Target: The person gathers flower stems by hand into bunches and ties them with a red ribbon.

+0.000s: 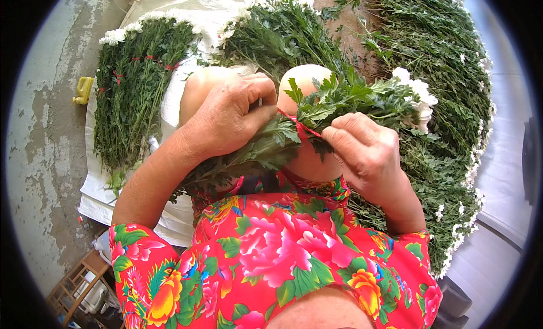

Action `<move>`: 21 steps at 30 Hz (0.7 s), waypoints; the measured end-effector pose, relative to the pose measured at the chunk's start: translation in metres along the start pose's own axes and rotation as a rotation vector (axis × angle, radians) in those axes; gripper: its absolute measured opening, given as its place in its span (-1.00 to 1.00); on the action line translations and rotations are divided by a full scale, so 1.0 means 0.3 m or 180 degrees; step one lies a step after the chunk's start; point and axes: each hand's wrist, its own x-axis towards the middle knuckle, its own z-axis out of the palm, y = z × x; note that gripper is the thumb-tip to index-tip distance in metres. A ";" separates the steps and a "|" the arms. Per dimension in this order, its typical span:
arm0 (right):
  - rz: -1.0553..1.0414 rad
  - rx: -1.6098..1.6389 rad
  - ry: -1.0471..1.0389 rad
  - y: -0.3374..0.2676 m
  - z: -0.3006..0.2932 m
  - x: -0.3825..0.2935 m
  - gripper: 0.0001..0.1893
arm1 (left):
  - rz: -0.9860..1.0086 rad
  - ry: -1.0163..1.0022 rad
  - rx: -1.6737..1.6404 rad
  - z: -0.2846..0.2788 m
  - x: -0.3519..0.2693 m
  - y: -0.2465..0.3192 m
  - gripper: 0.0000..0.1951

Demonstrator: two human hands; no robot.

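Across my lap lies a bunch of leafy chrysanthemum stems (339,103), its white blooms (418,96) pointing right. A red tie ribbon (302,126) runs around the stems between my hands. My left hand (242,110) pinches one end of the ribbon at the upper left of the wrap. The other end is pinched by my right hand (365,149), close to the leaves on the right. The ribbon looks taut; whether it is knotted is hard to make out. My bent knees (208,85) are under and behind the bunch.
Bunches tied with red ribbon (131,87) lie on a white sheet (91,193) at left. More loose chrysanthemums (288,36) are ahead, and a large heap (428,168) fills the right. A yellow container (83,90) stands by the left wall; a wooden rack (80,282) is at lower left.
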 end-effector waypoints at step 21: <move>-0.0018 0.0865 0.0942 0.044 0.071 0.099 -0.81 | -0.0938 -0.0375 -0.2219 0.043 0.027 0.133 -0.87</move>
